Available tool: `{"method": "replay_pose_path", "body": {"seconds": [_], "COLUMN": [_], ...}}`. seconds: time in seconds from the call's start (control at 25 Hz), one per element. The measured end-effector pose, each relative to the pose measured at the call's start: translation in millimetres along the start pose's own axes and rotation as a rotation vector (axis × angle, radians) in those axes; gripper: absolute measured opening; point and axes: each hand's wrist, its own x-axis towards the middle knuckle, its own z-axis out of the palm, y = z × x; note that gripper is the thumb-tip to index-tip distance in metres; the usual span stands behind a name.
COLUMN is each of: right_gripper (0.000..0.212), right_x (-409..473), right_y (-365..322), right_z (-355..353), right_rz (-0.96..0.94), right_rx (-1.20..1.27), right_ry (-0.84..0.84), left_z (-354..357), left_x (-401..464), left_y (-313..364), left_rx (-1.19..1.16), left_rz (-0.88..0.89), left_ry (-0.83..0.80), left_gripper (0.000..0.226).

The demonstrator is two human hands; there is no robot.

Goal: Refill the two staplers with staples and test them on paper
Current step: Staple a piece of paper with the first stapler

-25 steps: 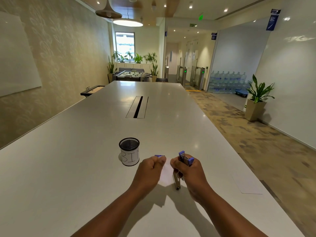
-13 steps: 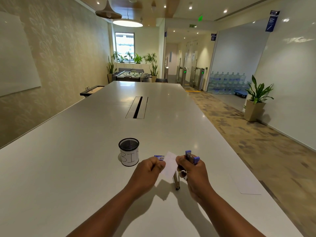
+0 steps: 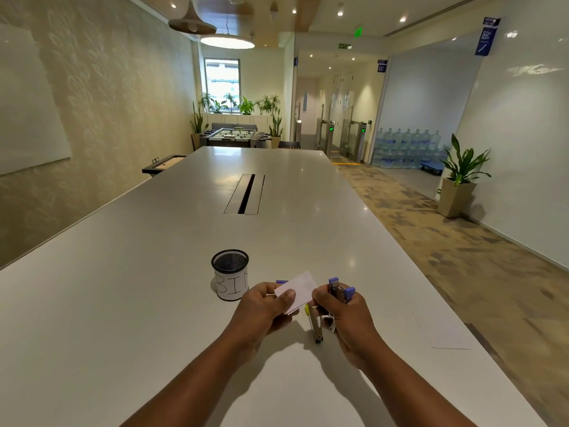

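Left hand (image 3: 261, 306) now lifts paper slip (image 3: 297, 292) clear, pinched in fingers; right hand (image 3: 341, 312) closed round blue stapler (image 3: 337, 291) — test stapling looks imminent

cup (image 3: 230, 274) on table (image 3: 123, 272) — left of paper (image 3: 297, 290), stapler (image 3: 334, 298) right

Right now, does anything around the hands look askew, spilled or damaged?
Nothing stands out. The left hand pinches a flat paper slip, the right hand grips the stapler, and the mesh cup stands upright.
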Motion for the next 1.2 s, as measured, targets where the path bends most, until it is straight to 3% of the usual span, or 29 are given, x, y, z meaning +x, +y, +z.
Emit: {"method": "replay_pose_path", "body": {"seconds": [0.08,0.32,0.44,0.6,0.92,1.04,1.2], "right_gripper": [0.014,0.023,0.036,0.026,0.048,0.041,0.047], "right_x": [0,-6,-11,-17,-15,-14,-13], "right_y": [1,-2,-3,-4,-6,-6,-7], "right_z": [2,6,10,18,21,22,25], "right_rz": [-0.01,0.0,0.106,0.137,0.117,0.135,0.108], "right_rx": [-0.021,-0.076,-0.085,-0.057,0.076,0.149,0.161], "right_ry": [0.0,-0.053,-0.129,-0.215,-0.174,-0.17,-0.157], "left_z": [4,6,6,5,7,6,3], "left_x": [-1,2,3,3,-6,-9,-11], "left_y": [1,11,13,11,11,11,14], "left_rx": [-0.061,-0.103,-0.147,-0.211,-0.131,-0.026,0.117], "left_rz": [0.032,0.129,0.139,0.116,0.175,0.283,0.346], "left_ry": [0.074,0.199,0.2,0.174,0.14,0.191,0.184], "left_gripper": [0.012,0.01,0.016,0.015,0.019,0.022,0.023]}}
